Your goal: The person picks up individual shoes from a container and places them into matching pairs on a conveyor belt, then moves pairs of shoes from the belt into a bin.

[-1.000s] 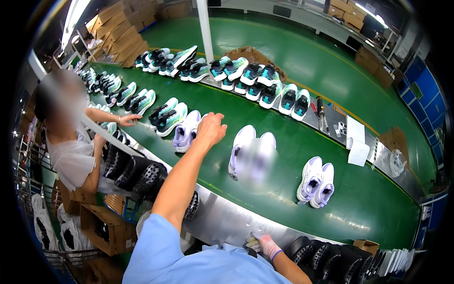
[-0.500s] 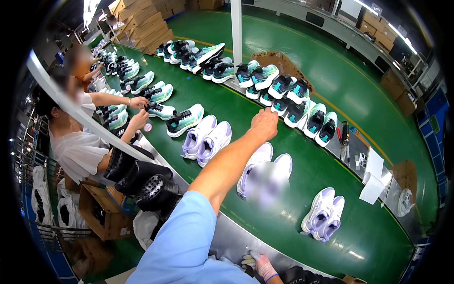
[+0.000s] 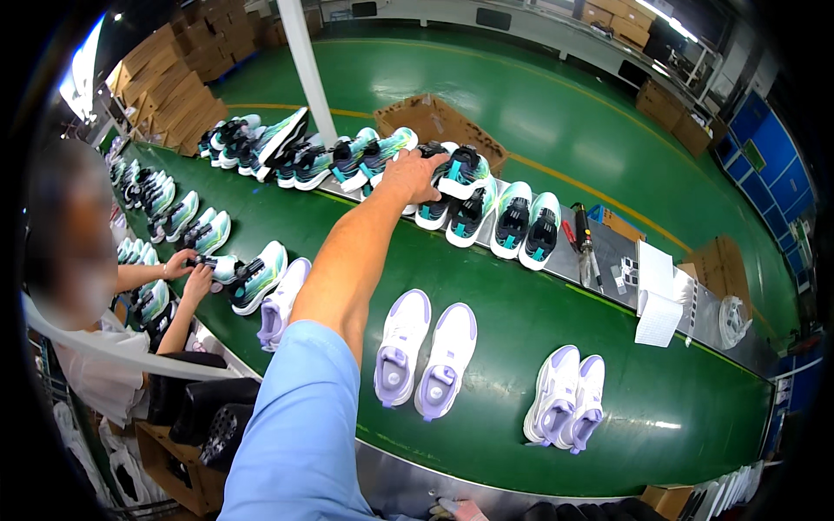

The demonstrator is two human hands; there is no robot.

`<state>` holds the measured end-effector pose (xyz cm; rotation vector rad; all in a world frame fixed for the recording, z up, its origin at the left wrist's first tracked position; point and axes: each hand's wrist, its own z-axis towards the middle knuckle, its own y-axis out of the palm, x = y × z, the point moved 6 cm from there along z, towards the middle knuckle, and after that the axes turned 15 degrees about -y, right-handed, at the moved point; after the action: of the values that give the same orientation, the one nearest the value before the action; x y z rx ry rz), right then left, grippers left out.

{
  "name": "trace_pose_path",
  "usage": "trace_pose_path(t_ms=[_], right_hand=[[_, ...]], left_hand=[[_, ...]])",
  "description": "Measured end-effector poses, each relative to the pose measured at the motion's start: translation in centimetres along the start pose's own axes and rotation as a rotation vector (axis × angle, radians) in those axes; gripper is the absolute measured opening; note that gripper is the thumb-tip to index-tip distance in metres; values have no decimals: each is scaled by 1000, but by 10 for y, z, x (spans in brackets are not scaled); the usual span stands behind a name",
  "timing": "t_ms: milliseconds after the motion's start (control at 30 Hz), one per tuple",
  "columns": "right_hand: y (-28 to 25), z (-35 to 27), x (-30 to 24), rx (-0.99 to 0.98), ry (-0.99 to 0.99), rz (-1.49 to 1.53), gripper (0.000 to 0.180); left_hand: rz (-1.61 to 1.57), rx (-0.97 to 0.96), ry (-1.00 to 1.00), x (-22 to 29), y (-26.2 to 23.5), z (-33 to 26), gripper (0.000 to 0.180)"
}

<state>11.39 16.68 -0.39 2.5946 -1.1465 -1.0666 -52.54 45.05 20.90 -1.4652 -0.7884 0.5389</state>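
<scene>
1. The left hand (image 3: 415, 176) reaches far across a green belt (image 3: 539, 339) on a long arm in a light blue sleeve (image 3: 304, 434).
2. Its fingers curl down over a teal, black and white shoe (image 3: 456, 172) at the belt's far edge. They touch its heel end, but whether they grip it cannot be told.
3. That shoe sits in a row of like-coloured shoes along the far side. Just beside it stands a pair with teal linings (image 3: 526, 224).
4. The right hand (image 3: 456, 508) barely shows at the bottom edge, below the belt's metal rim. Its fingers cannot be made out, nor whether it holds anything.
5. Nearer the person, a lilac and white pair (image 3: 426, 356) lies mid-belt, toes away from the wearer. A second lilac pair (image 3: 566, 401) lies to its right, well apart.
6. At left, another person's hands (image 3: 191, 271) rest on a teal shoe (image 3: 257, 278) on the belt.
7. White papers (image 3: 658, 295) lie on a metal shelf past the belt's right end.
8. A cardboard box (image 3: 430, 117) stands on the green floor behind the row.
</scene>
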Motion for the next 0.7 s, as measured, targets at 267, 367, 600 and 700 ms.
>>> trace_pose_path(t_ms=[267,367,600,700], right_hand=[[7,-7,-31,12,17,-60,32],[8,-6,-40,0,-16,-85,33],[9,-8,-49,-3,-60,-167,36],[10,-10,-46,-9,-47,-178,35]], left_hand=[[-231,-108,43,0,27,80,90],[-163,-132,132,18,33,81,87],[-75,-325,17,20,34,78,75],[-107,-161,32,5,38,81,58]])
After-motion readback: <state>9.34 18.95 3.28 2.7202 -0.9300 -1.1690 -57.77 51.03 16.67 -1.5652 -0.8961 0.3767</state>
